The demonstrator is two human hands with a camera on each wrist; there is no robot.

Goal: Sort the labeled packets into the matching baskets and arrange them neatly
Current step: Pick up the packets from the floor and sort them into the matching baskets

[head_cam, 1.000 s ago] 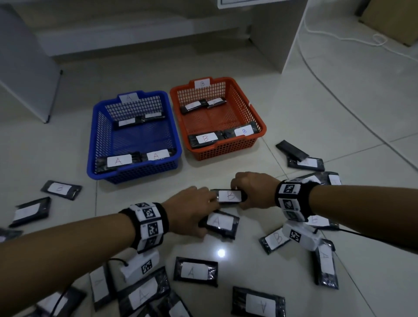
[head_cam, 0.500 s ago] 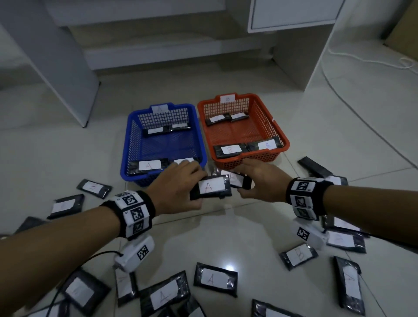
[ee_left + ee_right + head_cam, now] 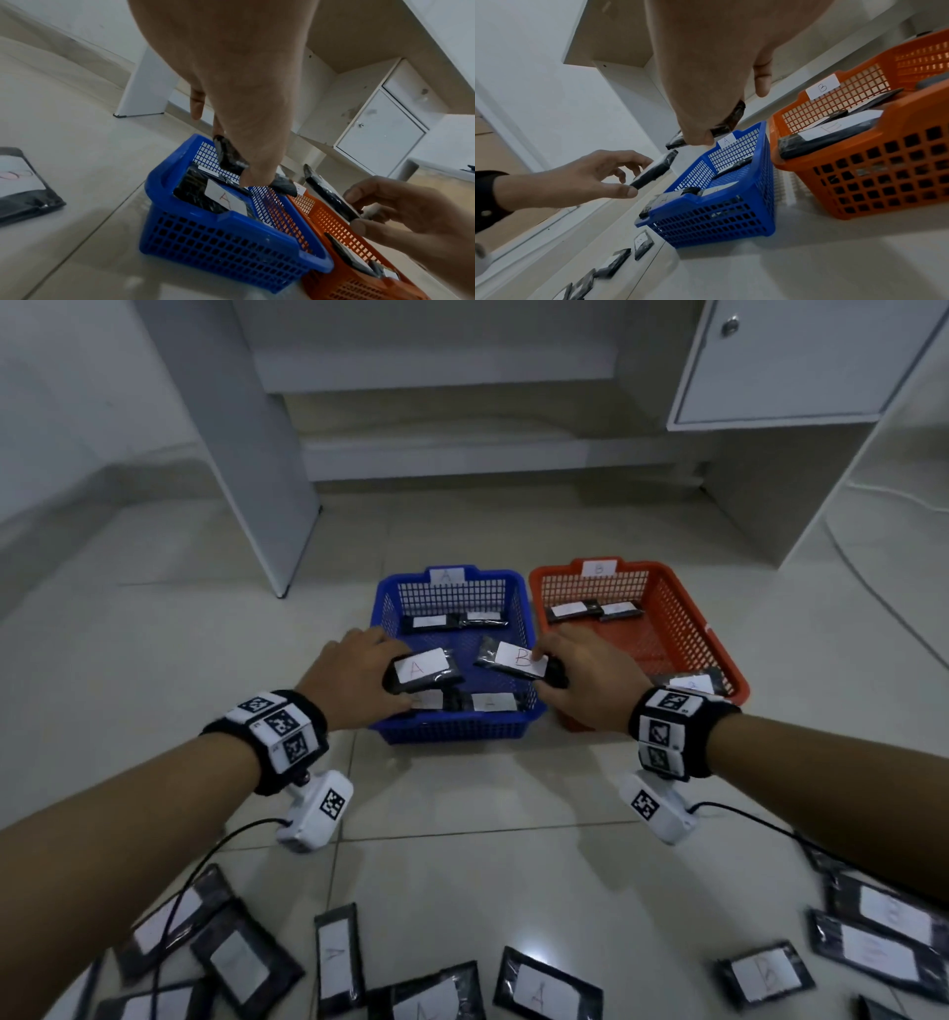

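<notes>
Change: both hands have come up off the floor and forward since a second ago, and each packet now hangs over the baskets instead of low among the loose ones.
Left hand: the left hand (image 3: 354, 677) pinches the black foil packet with the white "A" label (image 3: 422, 671) by its near end, label up, over the near half of the blue plastic mesh basket (image 3: 519, 603).
Right hand: the right hand (image 3: 590, 683) grips the black foil packet with the white "B" label (image 3: 518, 660), thumb on top; it hangs over the blue basket's right side, not yet over its own.
Why held so: labels face up, so I'd say each letter can be checked against the basket tags.
Baskets: the orange plastic mesh basket (image 3: 683, 613), tagged B, stands just right of the blue one, tagged A; each holds packets in rows at its far and near walls.
Next, I judge: A goes straight down; B must swing right across the shared rims first.
Floor: the tiled floor (image 3: 462, 814) carries more loose labelled packets (image 3: 547, 986) along its near edge, so plenty is left.
</notes>
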